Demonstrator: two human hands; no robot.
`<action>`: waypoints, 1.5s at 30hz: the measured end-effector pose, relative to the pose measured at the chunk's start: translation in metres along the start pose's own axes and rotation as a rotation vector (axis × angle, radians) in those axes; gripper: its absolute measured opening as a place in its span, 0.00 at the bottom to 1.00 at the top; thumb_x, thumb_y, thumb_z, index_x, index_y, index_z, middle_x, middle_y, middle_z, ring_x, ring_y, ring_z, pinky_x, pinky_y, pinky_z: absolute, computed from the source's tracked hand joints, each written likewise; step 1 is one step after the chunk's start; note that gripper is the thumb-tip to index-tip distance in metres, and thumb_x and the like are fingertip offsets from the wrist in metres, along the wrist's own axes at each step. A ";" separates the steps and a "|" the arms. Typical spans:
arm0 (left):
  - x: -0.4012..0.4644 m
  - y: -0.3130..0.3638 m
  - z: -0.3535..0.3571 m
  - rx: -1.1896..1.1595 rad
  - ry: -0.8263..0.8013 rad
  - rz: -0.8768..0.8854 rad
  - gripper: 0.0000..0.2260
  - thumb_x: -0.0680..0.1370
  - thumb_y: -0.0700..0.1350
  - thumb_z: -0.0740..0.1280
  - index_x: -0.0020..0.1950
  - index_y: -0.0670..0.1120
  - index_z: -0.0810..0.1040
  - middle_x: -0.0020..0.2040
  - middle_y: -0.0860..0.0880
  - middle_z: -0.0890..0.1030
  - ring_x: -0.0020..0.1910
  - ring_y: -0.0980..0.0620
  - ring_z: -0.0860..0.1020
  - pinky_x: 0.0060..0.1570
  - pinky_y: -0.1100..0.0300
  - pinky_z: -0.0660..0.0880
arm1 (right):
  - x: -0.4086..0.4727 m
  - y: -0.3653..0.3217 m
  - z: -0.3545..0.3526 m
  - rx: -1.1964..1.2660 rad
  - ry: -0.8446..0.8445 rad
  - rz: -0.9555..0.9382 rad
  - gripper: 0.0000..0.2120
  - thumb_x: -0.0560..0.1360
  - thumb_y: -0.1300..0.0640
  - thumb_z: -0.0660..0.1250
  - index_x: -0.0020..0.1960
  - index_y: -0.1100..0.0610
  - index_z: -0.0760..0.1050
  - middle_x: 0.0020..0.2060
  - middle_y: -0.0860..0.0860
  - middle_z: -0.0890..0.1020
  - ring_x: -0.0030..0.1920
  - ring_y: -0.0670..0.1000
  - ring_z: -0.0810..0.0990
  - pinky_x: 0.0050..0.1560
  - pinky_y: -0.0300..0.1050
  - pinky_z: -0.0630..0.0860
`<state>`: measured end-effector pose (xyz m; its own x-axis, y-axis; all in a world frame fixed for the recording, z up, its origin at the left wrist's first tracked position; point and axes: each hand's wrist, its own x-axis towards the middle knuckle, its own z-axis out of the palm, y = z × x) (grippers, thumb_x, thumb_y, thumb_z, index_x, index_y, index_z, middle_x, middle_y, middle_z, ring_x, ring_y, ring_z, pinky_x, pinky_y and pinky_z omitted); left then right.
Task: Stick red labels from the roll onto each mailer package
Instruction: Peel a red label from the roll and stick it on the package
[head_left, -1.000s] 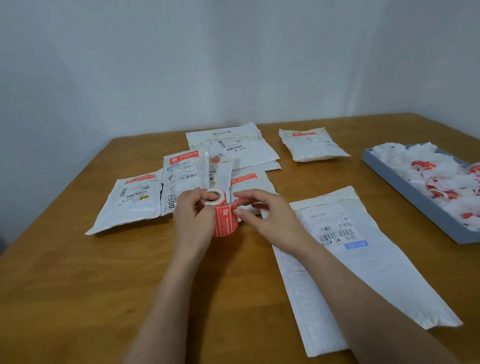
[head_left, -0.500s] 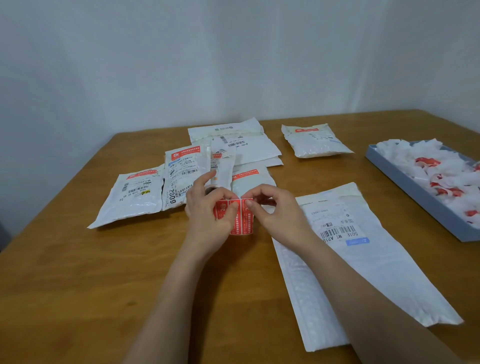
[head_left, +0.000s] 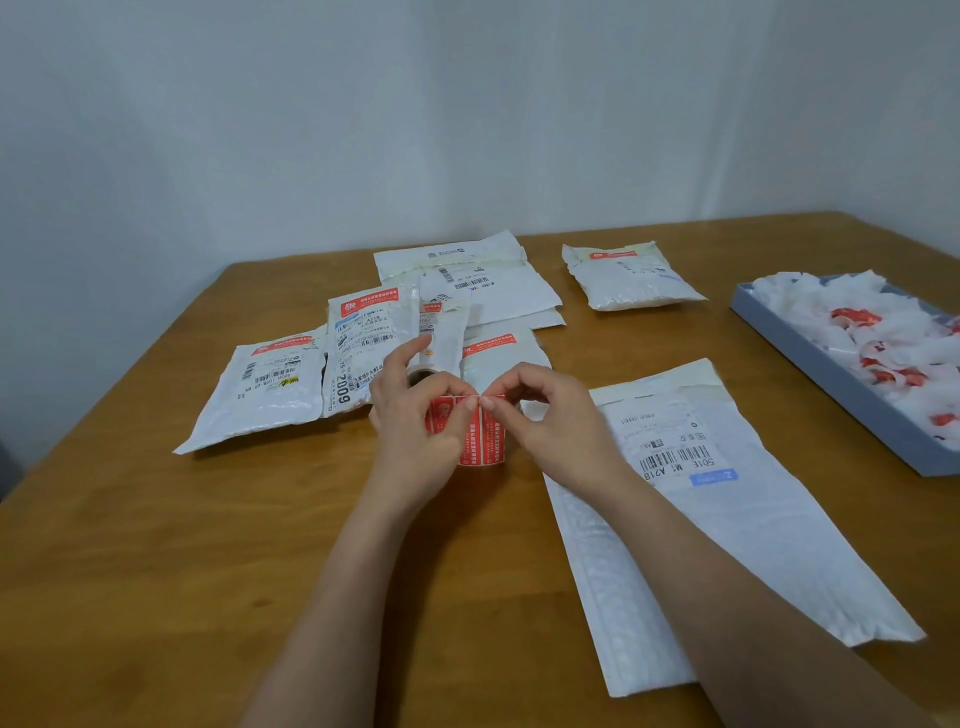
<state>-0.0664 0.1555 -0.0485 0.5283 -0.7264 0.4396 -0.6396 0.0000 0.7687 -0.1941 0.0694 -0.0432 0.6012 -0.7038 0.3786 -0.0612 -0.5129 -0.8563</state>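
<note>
My left hand (head_left: 415, 431) grips the roll of red labels (head_left: 441, 415) above the table's middle. A strip of red labels (head_left: 485, 436) hangs from the roll. My right hand (head_left: 556, 415) pinches the top edge of that strip with thumb and forefinger. A long white bubble mailer (head_left: 727, 519) with a barcode sticker and no red label lies flat under my right forearm. Behind my hands lie several white mailers, some overlapping: one at the left (head_left: 265, 384), one beside it (head_left: 363, 343), one at the back (head_left: 467, 275) and one at the back right (head_left: 628, 278). Most show a red label.
A shallow blue tray (head_left: 810, 364) at the right edge holds crumpled white backing paper with red scraps. The wooden table (head_left: 156, 571) ends at a white wall behind. Bare wood shows at the front left.
The strip has been pulled out from the roll and now hangs wider between my hands. My right fingers moved up to pinch its top edge. The view shifted slightly.
</note>
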 end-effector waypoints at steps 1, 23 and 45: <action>0.000 0.000 0.000 -0.004 -0.001 -0.009 0.05 0.73 0.51 0.71 0.39 0.60 0.77 0.68 0.62 0.62 0.69 0.60 0.57 0.70 0.40 0.59 | 0.000 0.000 0.000 -0.008 -0.005 -0.003 0.04 0.75 0.56 0.70 0.45 0.56 0.80 0.41 0.46 0.82 0.44 0.43 0.79 0.45 0.30 0.74; 0.002 0.002 -0.005 -0.230 -0.046 -0.171 0.13 0.74 0.43 0.73 0.35 0.61 0.82 0.74 0.64 0.58 0.74 0.50 0.59 0.65 0.41 0.70 | -0.003 -0.002 0.001 -0.179 0.007 -0.114 0.02 0.75 0.52 0.70 0.44 0.48 0.79 0.40 0.38 0.77 0.47 0.41 0.75 0.45 0.31 0.71; 0.000 0.002 0.003 -0.090 0.009 -0.140 0.04 0.75 0.45 0.71 0.45 0.54 0.79 0.63 0.56 0.66 0.67 0.52 0.65 0.64 0.44 0.72 | 0.000 -0.002 -0.005 -0.274 -0.002 0.058 0.02 0.75 0.52 0.70 0.44 0.48 0.78 0.43 0.47 0.79 0.45 0.40 0.75 0.43 0.28 0.66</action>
<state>-0.0688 0.1532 -0.0484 0.6144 -0.7171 0.3291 -0.5067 -0.0389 0.8612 -0.1983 0.0678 -0.0399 0.5922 -0.7350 0.3303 -0.3087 -0.5856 -0.7495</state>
